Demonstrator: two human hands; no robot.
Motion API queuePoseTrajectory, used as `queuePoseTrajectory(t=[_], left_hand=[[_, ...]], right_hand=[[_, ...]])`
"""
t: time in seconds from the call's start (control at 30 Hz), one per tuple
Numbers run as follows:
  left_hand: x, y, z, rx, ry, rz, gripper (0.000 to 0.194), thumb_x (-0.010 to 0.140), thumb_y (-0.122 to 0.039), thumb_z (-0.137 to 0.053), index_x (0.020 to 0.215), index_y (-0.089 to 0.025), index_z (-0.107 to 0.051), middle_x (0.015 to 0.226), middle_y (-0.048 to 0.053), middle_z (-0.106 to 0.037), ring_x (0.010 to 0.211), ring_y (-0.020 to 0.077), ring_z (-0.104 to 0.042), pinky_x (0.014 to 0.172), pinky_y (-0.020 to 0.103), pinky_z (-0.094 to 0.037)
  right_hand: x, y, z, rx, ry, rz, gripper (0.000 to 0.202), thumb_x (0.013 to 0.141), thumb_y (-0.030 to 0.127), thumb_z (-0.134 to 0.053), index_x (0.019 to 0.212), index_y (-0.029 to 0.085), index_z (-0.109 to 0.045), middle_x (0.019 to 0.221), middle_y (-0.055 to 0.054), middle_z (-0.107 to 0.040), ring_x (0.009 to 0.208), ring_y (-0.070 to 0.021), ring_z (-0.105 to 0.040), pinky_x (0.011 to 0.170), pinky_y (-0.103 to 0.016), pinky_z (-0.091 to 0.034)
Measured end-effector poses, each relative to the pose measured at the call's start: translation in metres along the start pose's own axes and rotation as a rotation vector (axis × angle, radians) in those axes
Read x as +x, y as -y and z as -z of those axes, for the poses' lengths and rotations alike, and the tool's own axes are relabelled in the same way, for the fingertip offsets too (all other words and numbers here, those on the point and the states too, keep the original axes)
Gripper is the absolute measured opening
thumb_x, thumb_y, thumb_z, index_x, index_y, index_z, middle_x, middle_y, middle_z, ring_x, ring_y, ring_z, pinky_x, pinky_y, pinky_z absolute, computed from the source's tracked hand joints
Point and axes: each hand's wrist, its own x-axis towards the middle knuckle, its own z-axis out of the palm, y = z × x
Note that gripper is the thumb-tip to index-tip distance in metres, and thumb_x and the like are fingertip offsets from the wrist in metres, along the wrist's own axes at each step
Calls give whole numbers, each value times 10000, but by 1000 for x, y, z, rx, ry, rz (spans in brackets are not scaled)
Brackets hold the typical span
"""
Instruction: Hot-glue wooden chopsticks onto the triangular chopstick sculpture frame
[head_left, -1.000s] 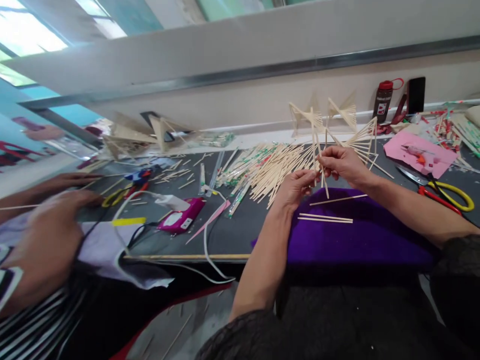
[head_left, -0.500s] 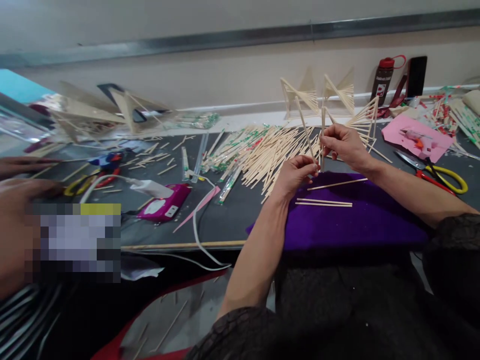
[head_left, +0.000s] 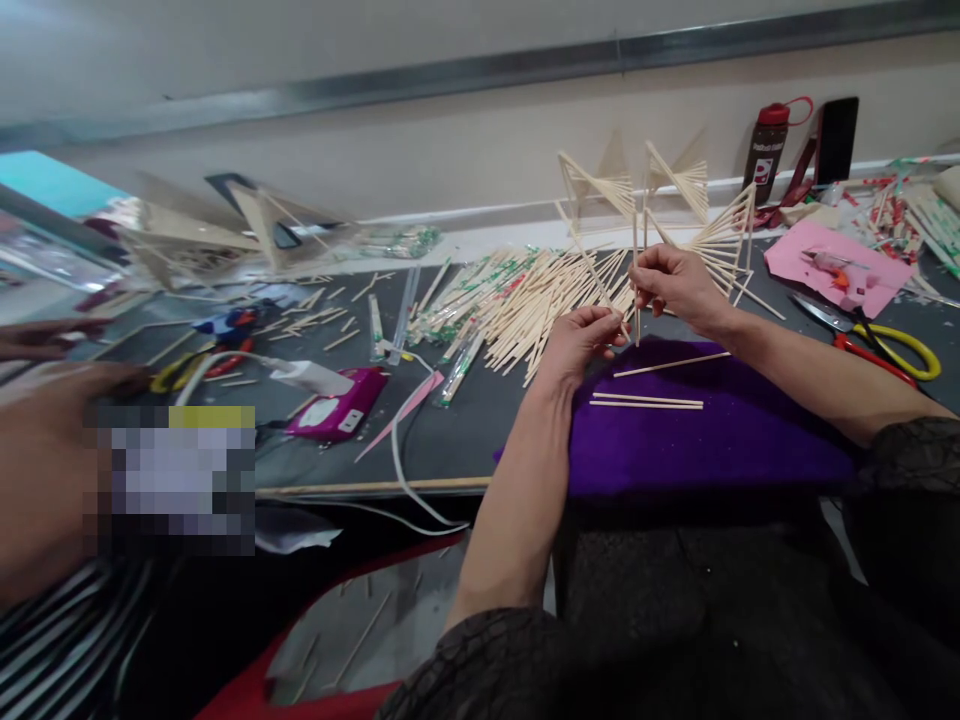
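My left hand (head_left: 585,340) pinches the lower end of a wooden chopstick (head_left: 581,250) that leans up to the left. My right hand (head_left: 675,285) is closed on upright chopstick wood (head_left: 636,235); whether it is one stick or two together I cannot tell. The lower ends of the held sticks come close together near my left fingertips. Below them, a purple cloth (head_left: 712,450) carries two parallel chopsticks (head_left: 645,401) and a single slanted stick (head_left: 671,364). Just behind my hands lies a pile of loose chopsticks (head_left: 540,310).
Stick frames (head_left: 600,185) stand along the wall, behind a fanned one (head_left: 724,245). To the right are scissors (head_left: 874,340), a glue gun on pink paper (head_left: 795,265) and a bottle (head_left: 765,155). A white cable (head_left: 397,450) crosses the left side, near another person's hand (head_left: 67,420).
The chopstick in my left hand tilts further to the left, its top now farther from the upright one. Both hands have shifted slightly left.
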Motion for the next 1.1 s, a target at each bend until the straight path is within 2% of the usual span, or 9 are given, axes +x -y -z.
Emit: queuePoseTrajectory(t=[0.2,0.6,0.83,1.1], left_hand=[[0,1,-1,-16,40,35,361,545,-377,-828,798,-147,-714,745,50,-696,575,95,-590,457,189,-395],[2,4,-3,137,57,-49,193,613,-289,-721,760,-166,-701,695,21,-668,616,119,-587,515,214,-413],[7,10,1,242,44,-92,157,625,-229,-629,750,-165,-701,666,15,-658,587,111,-565,535,217,-418],[9,16,2,323,41,-53,193,630,-277,-612,735,-162,-727,626,7,-641,534,98,-527,529,214,-418]], right_hand=[[1,-2,-1,2,-42,-36,160,826,198,-662,743,163,-530,531,54,-557,480,-64,-562,377,-125,-382],[4,-9,-6,-159,12,101,35,812,157,-591,806,182,-568,622,52,-570,548,-85,-573,471,-177,-461],[8,-20,-11,-193,42,71,103,825,184,-580,723,184,-567,549,49,-552,513,-96,-556,484,-195,-484],[10,-35,-10,-197,66,38,122,807,221,-571,695,176,-556,562,39,-573,518,-104,-571,497,-204,-505]])
